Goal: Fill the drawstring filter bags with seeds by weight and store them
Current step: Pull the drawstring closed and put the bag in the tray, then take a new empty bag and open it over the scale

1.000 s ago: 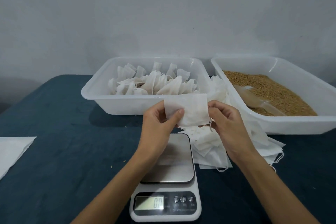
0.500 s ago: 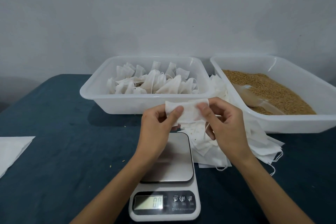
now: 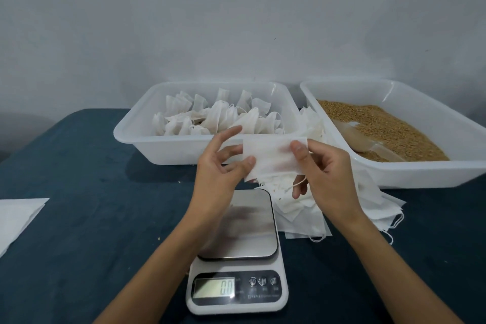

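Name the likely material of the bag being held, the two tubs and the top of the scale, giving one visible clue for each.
Held filter bag: thin non-woven fabric or paper, matte, slightly see-through. Left tub and seed tub: translucent white plastic, smooth and slightly glossy. Scale platform: probably brushed stainless steel, since it gives blurred reflections.

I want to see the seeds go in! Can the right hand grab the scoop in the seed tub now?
Probably not yet. The right hand is pinching the empty bag. The scoop lies uncovered in the seed tub just beside it.
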